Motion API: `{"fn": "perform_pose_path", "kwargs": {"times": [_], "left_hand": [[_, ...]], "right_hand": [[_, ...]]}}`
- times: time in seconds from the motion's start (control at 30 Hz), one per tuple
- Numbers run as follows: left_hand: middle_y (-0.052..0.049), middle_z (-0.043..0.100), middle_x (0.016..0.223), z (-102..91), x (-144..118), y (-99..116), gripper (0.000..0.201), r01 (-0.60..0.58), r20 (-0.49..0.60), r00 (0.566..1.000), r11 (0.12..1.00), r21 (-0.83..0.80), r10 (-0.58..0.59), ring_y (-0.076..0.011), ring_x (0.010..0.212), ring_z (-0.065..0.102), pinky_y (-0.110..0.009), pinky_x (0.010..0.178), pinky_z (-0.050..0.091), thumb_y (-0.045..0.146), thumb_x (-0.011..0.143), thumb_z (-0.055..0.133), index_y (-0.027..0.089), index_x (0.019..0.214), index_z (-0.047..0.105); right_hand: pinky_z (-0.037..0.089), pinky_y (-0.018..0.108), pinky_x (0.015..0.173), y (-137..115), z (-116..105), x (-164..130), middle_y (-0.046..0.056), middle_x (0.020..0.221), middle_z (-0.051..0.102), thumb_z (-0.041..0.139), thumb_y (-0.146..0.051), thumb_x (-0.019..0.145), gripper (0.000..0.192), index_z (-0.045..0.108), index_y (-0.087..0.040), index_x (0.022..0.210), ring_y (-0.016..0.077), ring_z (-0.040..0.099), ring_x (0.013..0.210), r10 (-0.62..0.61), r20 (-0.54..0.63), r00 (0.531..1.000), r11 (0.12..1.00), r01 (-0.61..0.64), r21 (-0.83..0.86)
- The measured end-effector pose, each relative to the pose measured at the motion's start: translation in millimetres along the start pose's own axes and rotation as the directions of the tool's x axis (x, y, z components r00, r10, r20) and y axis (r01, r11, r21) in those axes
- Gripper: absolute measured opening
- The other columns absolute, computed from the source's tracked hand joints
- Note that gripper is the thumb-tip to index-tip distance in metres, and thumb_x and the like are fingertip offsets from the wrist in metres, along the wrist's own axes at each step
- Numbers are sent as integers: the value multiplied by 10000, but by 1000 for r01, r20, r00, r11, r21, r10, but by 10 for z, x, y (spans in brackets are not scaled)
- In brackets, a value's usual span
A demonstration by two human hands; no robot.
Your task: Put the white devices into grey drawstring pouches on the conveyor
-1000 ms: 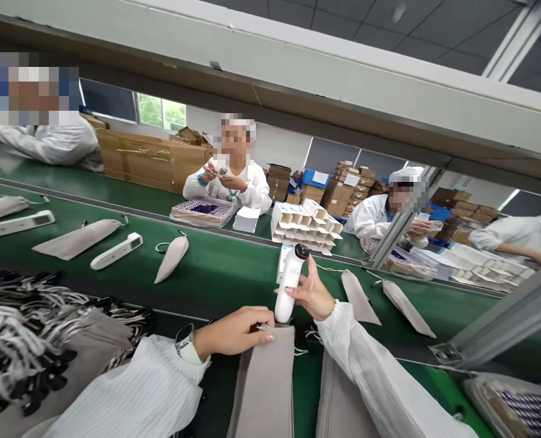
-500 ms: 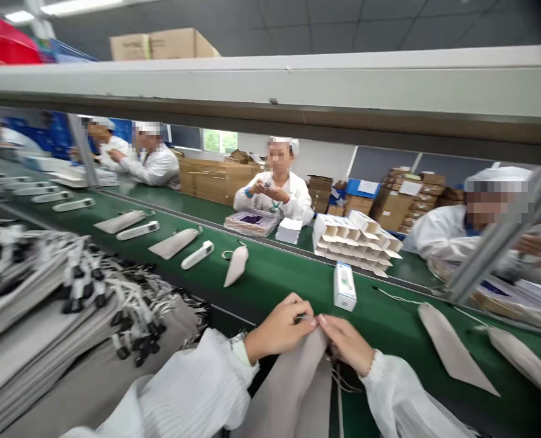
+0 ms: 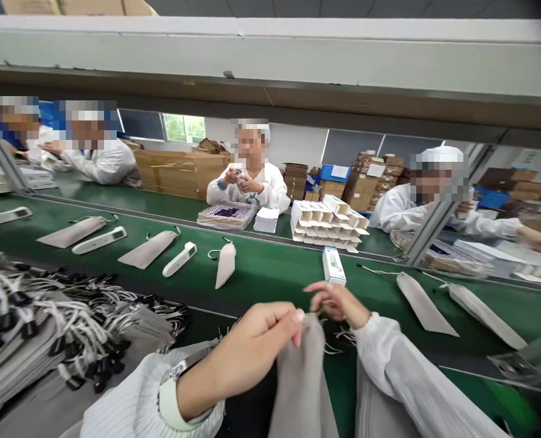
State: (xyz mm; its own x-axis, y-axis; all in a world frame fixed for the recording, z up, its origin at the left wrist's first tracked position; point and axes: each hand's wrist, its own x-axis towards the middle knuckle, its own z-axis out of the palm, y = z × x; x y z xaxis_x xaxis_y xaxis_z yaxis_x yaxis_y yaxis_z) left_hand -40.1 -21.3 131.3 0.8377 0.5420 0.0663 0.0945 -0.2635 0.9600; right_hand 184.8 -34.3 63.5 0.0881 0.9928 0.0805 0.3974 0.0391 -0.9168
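A soft grey fabric drawstring pouch (image 3: 303, 371) stands upright at six o'clock, bottom centre. Its top is pinched closed. Thin white cords (image 3: 331, 347) trail toward three o'clock.

I am looking through one head-worn camera, facing forward and down across the green desk (image 3: 270, 267). It is sitting very near my left hand (image 3: 252, 350), with my right hand (image 3: 338, 301) just beyond; co-workers are sitting farther off.

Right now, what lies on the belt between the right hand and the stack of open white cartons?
In the head view, one small white box lies on the green belt, between the right hand and the cartons.
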Motion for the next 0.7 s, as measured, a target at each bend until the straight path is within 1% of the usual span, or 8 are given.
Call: {"fn": "perform_pose_path", "kwargs": {"times": [0.07, 0.13, 0.27, 0.3, 0.37, 0.43, 0.6, 0.7], "left_hand": [[64, 243, 473, 24, 55, -80, 362, -88, -97, 992, 994, -72, 81, -50, 425, 223, -179, 420, 199, 419, 850, 333, 149, 662, 483], [61, 248, 469, 35, 90, -128, 369, -149, -116, 983, 985, -82, 139, -53, 428, 232, -181, 430, 222, 422, 846, 347, 143, 682, 525], [25, 378, 525, 37, 122, -132, 386, -226, -147, 961, 972, 68, 234, -79, 502, 360, -196, 500, 310, 404, 855, 326, 143, 707, 568], [9, 438, 586, 37, 145, -148, 370, -237, -179, 950, 963, 124, 257, -93, 563, 412, -203, 546, 340, 385, 861, 315, 149, 730, 568], [-11, 515, 746, 35, 222, -245, 309, -220, -210, 938, 941, 257, 277, -118, 702, 473, -217, 645, 371, 334, 866, 318, 168, 792, 568], [-14, 532, 859, 36, 328, -437, 240, -173, -153, 955, 899, 403, 253, -132, 796, 485, -228, 717, 376, 288, 854, 352, 188, 848, 571], [-27, 528, 910, 84, 509, -988, 195, -111, 31, 992, 731, 673, 122, -173, 902, 455, -270, 785, 370, 245, 806, 470, 185, 971, 555], [-24, 515, 885, 128, 499, -1110, 141, -135, 73, 990, 643, 754, 122, -172, 874, 444, -263, 739, 373, 210, 791, 506, 182, 916, 565]], "right_hand": [[327, 191, 403, -105, 317, -101, 23, 776, 575, 525, -592, 601, 587, 510, -178, 1017, 74, 413, 459, -118, 372, 921, 958, 7, 288], [424, 224, 556, -182, 599, -195, 18, 831, 569, 682, -429, 522, 520, 533, -178, 953, 110, 511, 623, -228, 436, 871, 910, 32, 413], [447, 308, 694, -173, 573, -156, 33, 782, 580, 670, -316, 566, 303, 542, -160, 792, 173, 550, 743, -111, -121, 986, 901, 151, 407], [446, 322, 711, -125, 440, -92, 46, 804, 581, 656, -338, 575, 318, 538, -155, 807, 185, 551, 762, -50, -386, 921, 916, 196, 350], [431, 340, 767, 18, 119, 57, 85, 911, 568, 633, -383, 577, 406, 525, -136, 881, 211, 540, 853, 4, -780, 625, 962, 209, 173], [423, 350, 785, 193, -159, 184, 113, 968, 553, 627, -415, 558, 492, 512, -123, 936, 237, 526, 906, -27, -872, 488, 997, 79, 13], [436, 343, 669, 598, -333, 301, 111, 863, 580, 564, -448, 626, 550, 447, -145, 1071, 259, 563, 800, 54, -603, 796, 838, -365, -406], [424, 341, 641, 739, -272, 315, 122, 816, 580, 496, -439, 706, 477, 457, -115, 1055, 259, 563, 765, 169, -428, 888, 671, -422, -610]]}}
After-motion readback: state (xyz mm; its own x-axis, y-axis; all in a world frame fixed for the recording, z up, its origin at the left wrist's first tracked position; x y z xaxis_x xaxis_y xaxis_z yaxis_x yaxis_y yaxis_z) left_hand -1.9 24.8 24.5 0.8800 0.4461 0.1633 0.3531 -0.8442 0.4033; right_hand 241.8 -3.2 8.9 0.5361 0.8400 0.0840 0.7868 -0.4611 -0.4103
